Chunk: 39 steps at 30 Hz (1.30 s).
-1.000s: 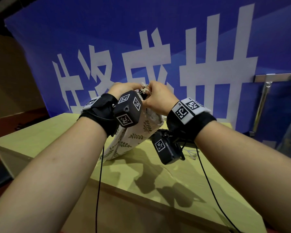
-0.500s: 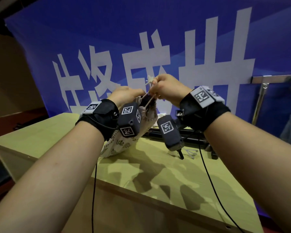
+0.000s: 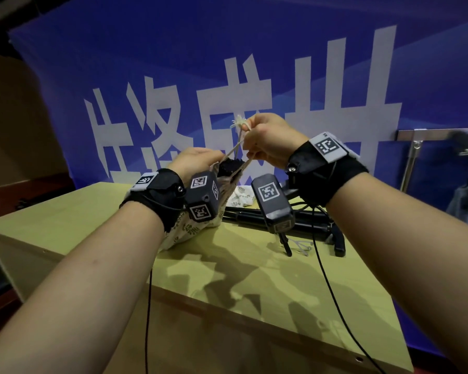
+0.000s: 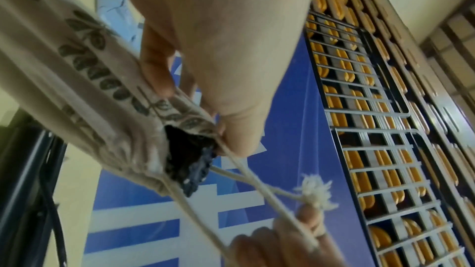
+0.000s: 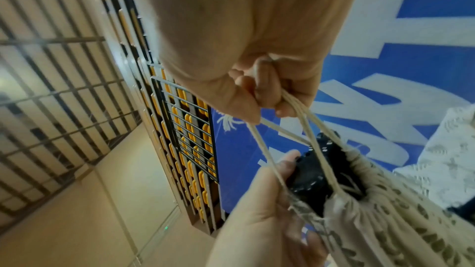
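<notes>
Wooden and pale, the desk (image 3: 254,279) is used to rest the bottom of the cream, leaf-printed cloth drawstring pouch (image 3: 185,232), whose mouth is pinched by the left hand (image 3: 197,161) and so steadied around dark lacy fabric (image 3: 229,167) inside. Beyond, the cream cotton drawcords (image 3: 234,148) are gripped in the curled right hand (image 3: 270,139) and pulled taut, apparently to cinch the mouth, before a blue banner (image 3: 146,63).

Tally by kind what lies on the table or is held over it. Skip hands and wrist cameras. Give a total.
Leaf-print cloth items: 2 (pouch held by its drawstring; crumpled piece on the table)
Dark item in the pouch mouth: 1
Black tripod-like stand: 1
Small pale item, unclear: 1
Total: 5
</notes>
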Each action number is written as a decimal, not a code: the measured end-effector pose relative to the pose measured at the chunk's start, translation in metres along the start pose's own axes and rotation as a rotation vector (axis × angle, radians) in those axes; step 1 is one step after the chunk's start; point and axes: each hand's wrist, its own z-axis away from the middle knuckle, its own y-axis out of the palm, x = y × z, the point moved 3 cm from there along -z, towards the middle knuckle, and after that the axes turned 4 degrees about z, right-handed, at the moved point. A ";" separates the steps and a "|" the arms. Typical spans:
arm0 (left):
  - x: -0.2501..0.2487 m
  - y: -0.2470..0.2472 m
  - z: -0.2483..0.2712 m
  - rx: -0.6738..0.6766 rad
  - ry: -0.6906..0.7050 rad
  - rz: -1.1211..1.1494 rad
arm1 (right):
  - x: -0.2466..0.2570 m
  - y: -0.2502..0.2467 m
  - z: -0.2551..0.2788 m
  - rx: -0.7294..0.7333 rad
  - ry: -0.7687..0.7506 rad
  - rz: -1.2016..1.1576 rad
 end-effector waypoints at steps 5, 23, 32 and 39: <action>-0.007 0.005 0.004 0.076 0.097 0.009 | 0.001 0.006 -0.005 -0.058 -0.046 0.106; -0.012 0.001 -0.006 0.211 0.144 -0.176 | -0.016 0.016 -0.032 -0.252 -0.069 0.106; -0.037 -0.009 -0.004 -0.063 0.247 -0.042 | 0.001 0.003 -0.025 -0.290 -0.111 -0.043; -0.101 -0.011 0.003 -0.090 0.316 -0.053 | 0.031 -0.036 -0.012 -0.410 -0.226 -0.088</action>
